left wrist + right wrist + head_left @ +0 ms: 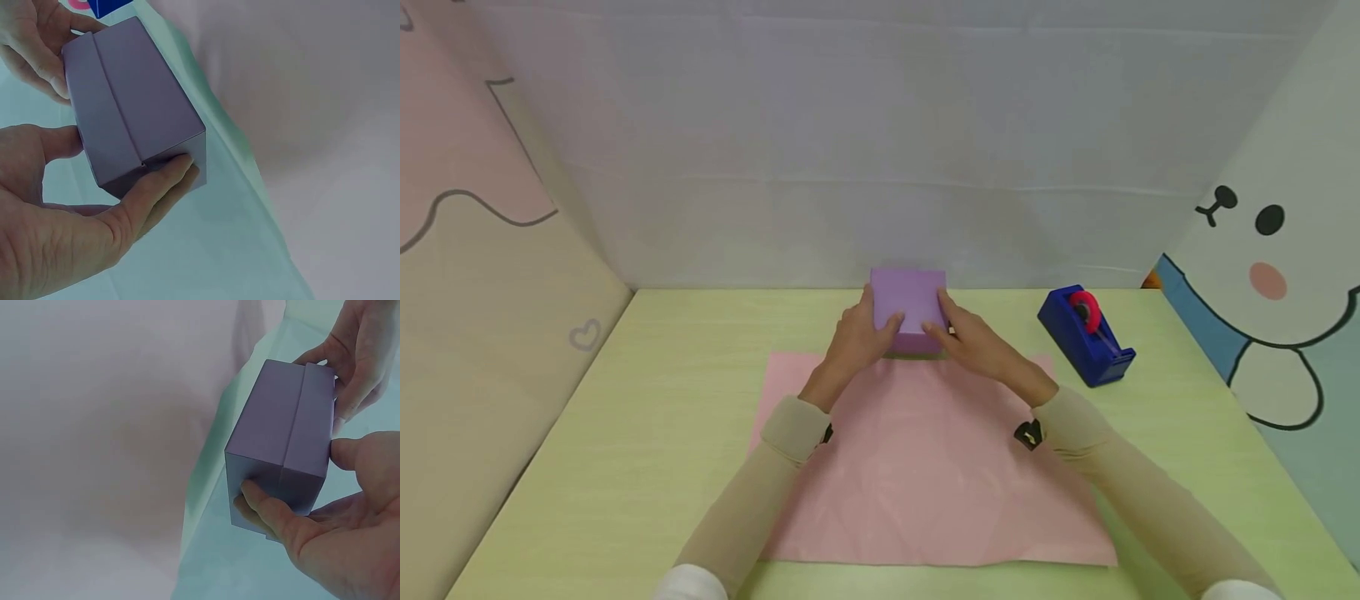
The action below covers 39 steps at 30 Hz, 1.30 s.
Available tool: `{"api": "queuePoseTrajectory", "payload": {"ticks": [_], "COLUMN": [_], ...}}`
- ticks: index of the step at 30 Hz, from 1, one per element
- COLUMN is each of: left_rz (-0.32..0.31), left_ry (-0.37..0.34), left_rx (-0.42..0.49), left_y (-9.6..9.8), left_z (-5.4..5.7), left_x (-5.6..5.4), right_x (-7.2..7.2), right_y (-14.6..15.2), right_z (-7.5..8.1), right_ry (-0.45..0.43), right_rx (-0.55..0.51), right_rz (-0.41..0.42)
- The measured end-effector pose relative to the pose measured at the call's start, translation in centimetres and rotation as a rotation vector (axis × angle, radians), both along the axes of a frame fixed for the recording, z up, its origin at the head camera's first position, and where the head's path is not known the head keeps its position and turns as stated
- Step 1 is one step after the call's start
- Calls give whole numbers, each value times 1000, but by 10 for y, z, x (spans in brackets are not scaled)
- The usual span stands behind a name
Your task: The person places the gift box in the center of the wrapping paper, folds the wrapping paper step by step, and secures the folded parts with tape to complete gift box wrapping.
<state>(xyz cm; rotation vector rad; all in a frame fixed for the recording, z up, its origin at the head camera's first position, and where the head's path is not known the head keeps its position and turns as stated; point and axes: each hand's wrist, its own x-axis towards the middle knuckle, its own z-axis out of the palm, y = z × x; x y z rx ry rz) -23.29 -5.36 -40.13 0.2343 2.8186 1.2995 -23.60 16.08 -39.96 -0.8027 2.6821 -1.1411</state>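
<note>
- Head view: soft, even, moderately bright light, seemingly from above.
- The box shows a paler top and a darker near side.
- Faint, soft-edged shadows fall on the pink sheet.
- Wrist views: dimmer, low in contrast, cool teal cast, slightly soft detail.

Purple box in right hand, left hand at its far end.
</note>
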Motion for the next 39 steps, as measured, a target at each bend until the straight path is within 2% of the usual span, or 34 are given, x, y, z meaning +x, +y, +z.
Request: {"api": "queuePoseTrajectory", "payload": {"ticks": [13, 26, 32, 39], "left_rz": [-13, -66, -81, -74], "left_ry": [28, 69, 75, 105], "left_rx": [-7, 27, 44, 30], "left_y": [1, 4, 4, 3], "left_z": [5, 7, 6, 4], "left_x": [10, 24, 32, 45], "right_x": [12, 28, 36, 47], "right_y": [2, 8, 11, 10], "right_z": [7, 13, 14, 13], "right_ry": [10, 6, 18, -13], "right_rx": [-20, -16, -14, 4], "right_rz": [7, -19, -21, -24]}}
